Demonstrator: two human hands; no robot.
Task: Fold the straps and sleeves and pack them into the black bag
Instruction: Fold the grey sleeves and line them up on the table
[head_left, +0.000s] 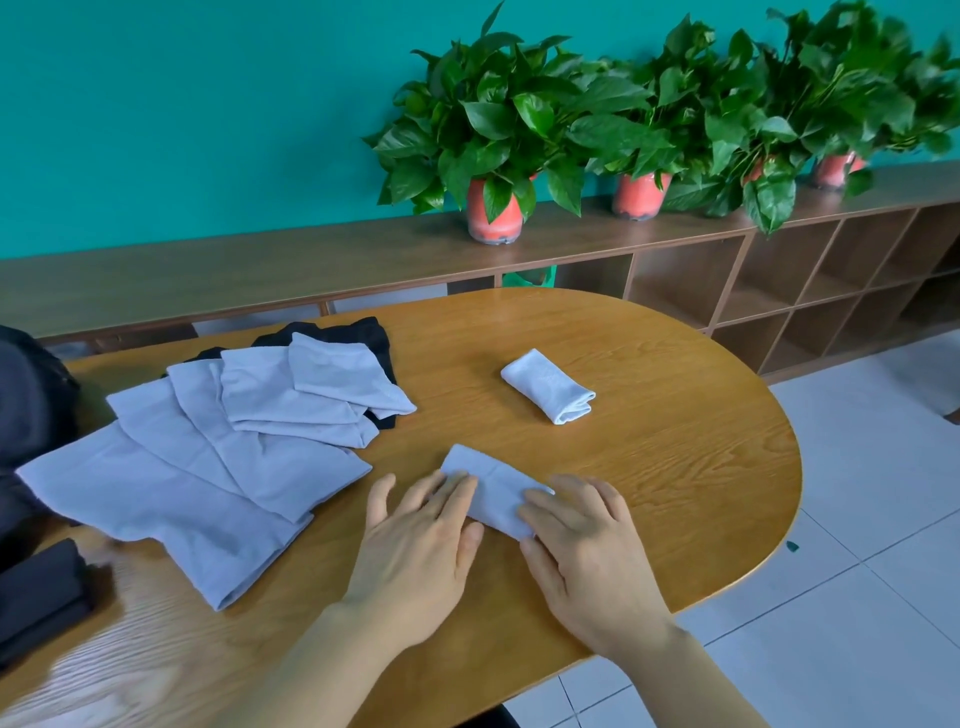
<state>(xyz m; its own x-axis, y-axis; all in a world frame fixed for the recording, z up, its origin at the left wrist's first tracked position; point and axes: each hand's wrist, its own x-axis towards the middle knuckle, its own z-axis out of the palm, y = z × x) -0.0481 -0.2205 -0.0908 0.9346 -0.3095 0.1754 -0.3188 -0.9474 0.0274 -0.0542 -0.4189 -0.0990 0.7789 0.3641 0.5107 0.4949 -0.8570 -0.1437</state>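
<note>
At the far left edge of the wooden table (675, 467) sits the black bag (28, 410), cut off by the frame. Right of it, a fan of grey sleeves (208, 467) lies flat and overlapping, well apart from both hands. The left hand (415, 540) lies palm down, fingers straight, pressing the near-left end of a folded grey sleeve (498, 491). Beyond it rests a folded white sleeve (550, 387), untouched. The right hand (587, 545), also flat with straight fingers, presses the grey sleeve's right end.
</note>
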